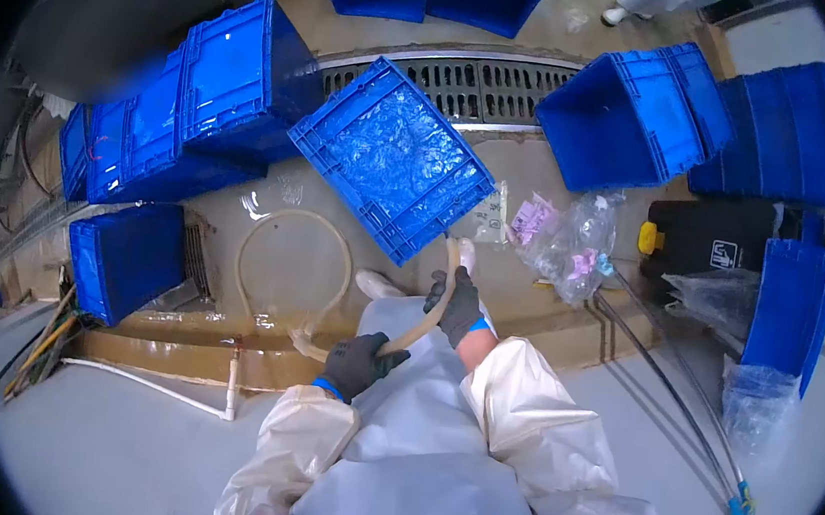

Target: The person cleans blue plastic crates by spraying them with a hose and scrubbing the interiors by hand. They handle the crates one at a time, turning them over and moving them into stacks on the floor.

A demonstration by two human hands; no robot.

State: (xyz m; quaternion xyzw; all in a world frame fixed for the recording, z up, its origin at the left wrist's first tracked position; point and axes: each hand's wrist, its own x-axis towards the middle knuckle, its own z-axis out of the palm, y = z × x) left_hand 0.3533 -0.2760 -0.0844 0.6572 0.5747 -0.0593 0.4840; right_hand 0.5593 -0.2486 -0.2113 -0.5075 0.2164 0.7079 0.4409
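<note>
A beige hose point(417, 331) runs through both of my dark-gloved hands. My left hand point(358, 364) is closed around its lower stretch. Farther along, my right hand point(455, 309) grips it close to the end, which points up toward a blue crate point(393, 155). That crate lies tilted just ahead of my hands, and rippling water covers the surface facing me. Behind my left hand the hose loops across the wet floor. Whether water is leaving the hose end I cannot make out.
More blue crates point(220, 76) stand at the left, with others point(629, 114) at the right. A floor drain grate point(451, 86) crosses behind. Crumpled clear plastic bags point(580, 240), two long poles point(666, 385) and a black container point(701, 243) lie right. White pipe point(153, 384) runs lower left.
</note>
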